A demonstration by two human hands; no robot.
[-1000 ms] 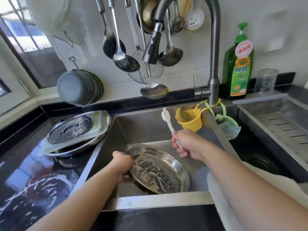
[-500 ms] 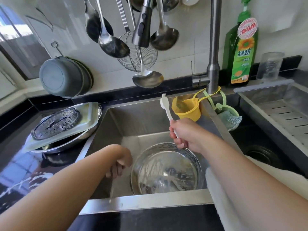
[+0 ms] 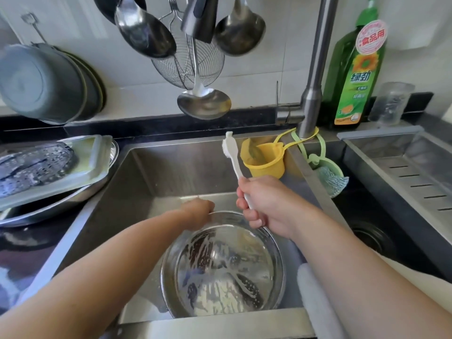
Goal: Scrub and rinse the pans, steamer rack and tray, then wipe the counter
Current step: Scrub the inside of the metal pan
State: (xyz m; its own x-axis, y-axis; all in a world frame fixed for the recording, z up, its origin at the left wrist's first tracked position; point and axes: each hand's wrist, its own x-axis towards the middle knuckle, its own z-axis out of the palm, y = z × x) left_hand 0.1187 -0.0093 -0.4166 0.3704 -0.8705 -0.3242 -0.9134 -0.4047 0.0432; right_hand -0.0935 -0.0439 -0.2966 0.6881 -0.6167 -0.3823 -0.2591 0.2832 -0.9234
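Note:
A round steel pan (image 3: pixel 223 267) streaked with soap foam lies flat in the sink (image 3: pixel 171 167). My left hand (image 3: pixel 199 211) grips the pan's far rim. Just above that rim, my right hand (image 3: pixel 263 204) holds a white dish brush (image 3: pixel 232 155) by its handle, bristle head pointing up. On the counter at the left, a perforated steamer rack (image 3: pixel 34 165) lies on a pale tray (image 3: pixel 80 177), which rests in a second steel pan (image 3: pixel 49 206).
A faucet (image 3: pixel 315 77) rises behind the sink, its spray head (image 3: pixel 200 18) among hanging ladles and a wire skimmer (image 3: pixel 188 64). A green soap bottle (image 3: pixel 354 74), a yellow cup (image 3: pixel 265 162) and a scrubber (image 3: pixel 330 179) sit at the right. A drain rack (image 3: pixel 415 172) spans the right basin.
The pan went from tilted on its edge to flat in the sink. My left hand let go, then moved to the pan's far rim. The brush hand stayed raised.

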